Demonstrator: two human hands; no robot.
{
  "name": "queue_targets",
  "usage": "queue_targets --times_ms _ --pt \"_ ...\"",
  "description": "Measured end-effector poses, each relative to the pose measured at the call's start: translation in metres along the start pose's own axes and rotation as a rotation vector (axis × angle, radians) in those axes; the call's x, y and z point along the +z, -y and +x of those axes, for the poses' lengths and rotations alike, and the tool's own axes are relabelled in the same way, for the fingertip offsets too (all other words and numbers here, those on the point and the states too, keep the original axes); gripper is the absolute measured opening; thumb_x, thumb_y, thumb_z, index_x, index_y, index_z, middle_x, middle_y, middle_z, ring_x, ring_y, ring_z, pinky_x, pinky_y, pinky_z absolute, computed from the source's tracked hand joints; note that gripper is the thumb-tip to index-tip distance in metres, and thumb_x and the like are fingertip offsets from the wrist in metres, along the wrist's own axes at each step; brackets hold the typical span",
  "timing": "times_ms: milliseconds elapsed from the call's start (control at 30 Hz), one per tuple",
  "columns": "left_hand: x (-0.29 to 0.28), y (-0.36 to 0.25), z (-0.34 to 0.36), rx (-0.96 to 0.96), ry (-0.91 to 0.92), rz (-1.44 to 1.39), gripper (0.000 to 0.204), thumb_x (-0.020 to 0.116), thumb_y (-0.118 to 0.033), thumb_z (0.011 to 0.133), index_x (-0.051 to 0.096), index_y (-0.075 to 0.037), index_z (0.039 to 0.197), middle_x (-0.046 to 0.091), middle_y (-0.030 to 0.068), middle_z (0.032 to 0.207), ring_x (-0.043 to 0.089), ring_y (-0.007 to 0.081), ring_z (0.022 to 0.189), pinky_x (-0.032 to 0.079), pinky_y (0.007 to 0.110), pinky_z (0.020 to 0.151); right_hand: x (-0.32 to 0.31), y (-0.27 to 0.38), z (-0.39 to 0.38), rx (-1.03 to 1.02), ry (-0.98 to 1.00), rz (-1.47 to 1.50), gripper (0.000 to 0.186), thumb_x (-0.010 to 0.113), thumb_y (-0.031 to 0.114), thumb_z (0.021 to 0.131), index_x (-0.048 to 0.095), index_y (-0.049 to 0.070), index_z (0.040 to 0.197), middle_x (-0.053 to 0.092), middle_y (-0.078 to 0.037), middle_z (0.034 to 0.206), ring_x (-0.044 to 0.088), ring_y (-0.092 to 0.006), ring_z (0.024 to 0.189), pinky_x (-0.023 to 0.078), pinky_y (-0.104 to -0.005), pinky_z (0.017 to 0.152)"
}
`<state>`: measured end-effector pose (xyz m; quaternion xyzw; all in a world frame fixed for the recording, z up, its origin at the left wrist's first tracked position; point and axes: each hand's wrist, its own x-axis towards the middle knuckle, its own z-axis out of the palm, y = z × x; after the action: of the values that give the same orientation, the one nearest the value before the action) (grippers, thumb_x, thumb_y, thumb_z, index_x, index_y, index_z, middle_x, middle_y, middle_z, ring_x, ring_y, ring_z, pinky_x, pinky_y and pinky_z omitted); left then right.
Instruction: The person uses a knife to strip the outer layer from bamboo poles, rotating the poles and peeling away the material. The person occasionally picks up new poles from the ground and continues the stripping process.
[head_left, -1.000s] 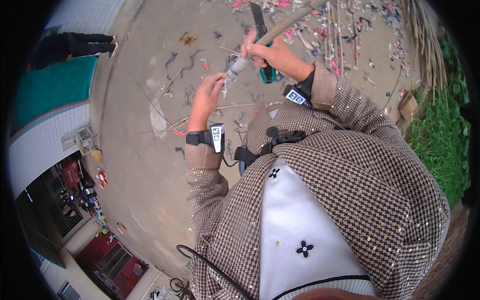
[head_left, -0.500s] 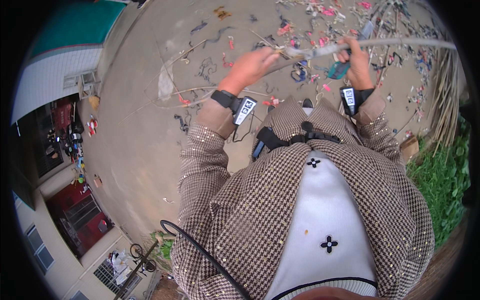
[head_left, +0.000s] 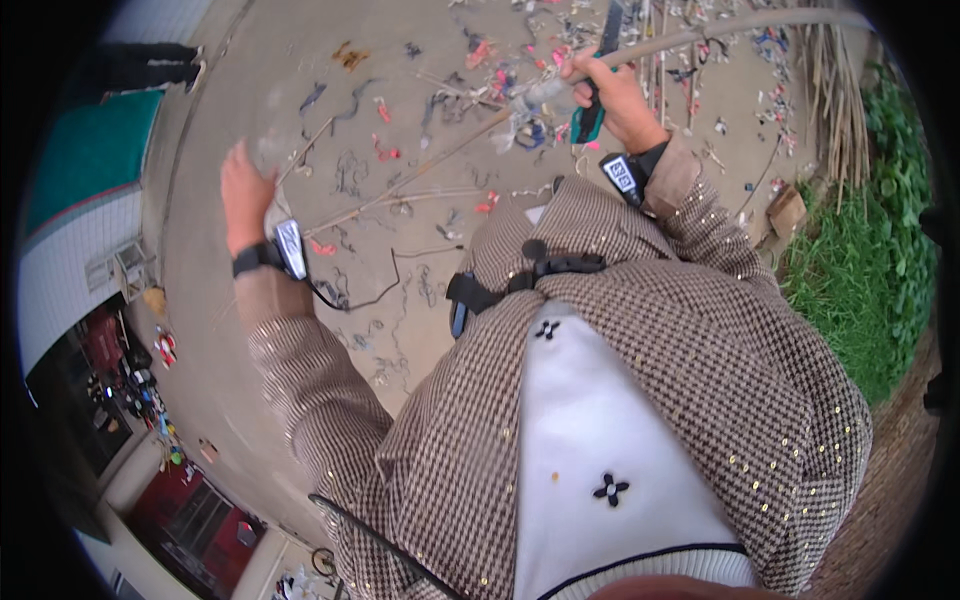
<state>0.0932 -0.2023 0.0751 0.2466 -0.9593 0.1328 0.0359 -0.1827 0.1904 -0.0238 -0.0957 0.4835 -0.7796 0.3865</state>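
Note:
My right hand (head_left: 622, 98) is closed round the teal and black handle of a bladed tool (head_left: 588, 122), its dark blade pointing away from me. Its fingers also touch a long pale pole (head_left: 690, 38) that crosses in front of me from lower left to upper right. Clear plastic wrap (head_left: 538, 98) clings to the pole left of that hand. Out to the left, my left hand (head_left: 246, 198) is lifted, somewhat blurred, its fingers stretched and thumb apart with nothing visible in them. A thin stick (head_left: 305, 152) lies near it.
Scraps of coloured cloth and plastic (head_left: 480, 52) litter the concrete ground. A pile of long poles (head_left: 838, 100) lies at the far right, beside green plants (head_left: 850, 290) and a brown block (head_left: 787, 210). A person's dark-trousered legs (head_left: 150, 68) show at the upper left.
My left hand has come away from the pole and swung out to the left. My right hand keeps the bladed tool by the pole; the view has shifted.

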Motion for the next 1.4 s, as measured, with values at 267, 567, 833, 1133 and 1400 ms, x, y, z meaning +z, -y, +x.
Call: queue_targets --times_ms 267,567,833,1133,1400 --pt "0.002 -0.218 -0.039 -0.034 0.212 -1.101 0.030 0.066 -0.016 0.082 0.060 -0.003 0.109 0.062 0.0113 0.101 0.061 0.0207 0.083 0.049 0.030 0.073 0.025 0.025 0.006 -0.099 0.059 -0.046 0.012 0.052 0.012 0.091 0.055 0.002 0.084 0.061 -0.006 0.087 0.043 -0.0074 0.060 0.039 -0.0228 0.051" --pt "0.008 -0.252 -0.023 -0.127 0.216 -1.298 0.024 0.066 -0.011 0.081 0.063 -0.002 0.103 0.062 0.0090 0.089 0.060 0.0158 0.072 0.049 0.027 0.066 0.042 0.035 0.003 -0.086 0.123 -0.084 0.011 0.053 0.013 0.091 0.054 0.003 0.088 0.061 -0.006 0.086 0.043 -0.0069 0.059 0.039 -0.0227 0.052" --pt "0.012 -0.262 -0.019 -0.116 0.073 -1.146 0.017 0.068 -0.007 0.080 0.062 0.001 0.094 0.062 0.0055 0.083 0.058 0.0117 0.069 0.048 0.025 0.065 0.054 0.033 0.005 -0.011 0.103 -0.088 0.015 0.055 0.017 0.089 0.057 0.003 0.085 0.062 -0.006 0.083 0.045 -0.0067 0.057 0.041 -0.0232 0.050" --pt "0.027 -0.259 -0.023 -0.615 0.447 -1.781 0.016 0.065 -0.014 0.086 0.063 0.000 0.094 0.064 0.0035 0.078 0.057 0.0091 0.065 0.048 0.022 0.062 0.046 0.028 0.006 0.004 0.114 -0.142 0.016 0.053 0.017 0.089 0.057 0.003 0.083 0.061 -0.005 0.082 0.045 -0.0070 0.056 0.040 -0.0234 0.050" --pt "0.047 -0.251 -0.025 -0.754 0.783 -2.324 0.010 0.062 -0.010 0.087 0.062 -0.002 0.093 0.063 0.0048 0.080 0.059 0.0115 0.072 0.050 0.023 0.065 0.046 0.025 0.006 0.018 0.192 -0.230 0.017 0.052 0.017 0.090 0.056 0.002 0.084 0.061 -0.005 0.083 0.046 -0.0071 0.056 0.041 -0.0234 0.052"
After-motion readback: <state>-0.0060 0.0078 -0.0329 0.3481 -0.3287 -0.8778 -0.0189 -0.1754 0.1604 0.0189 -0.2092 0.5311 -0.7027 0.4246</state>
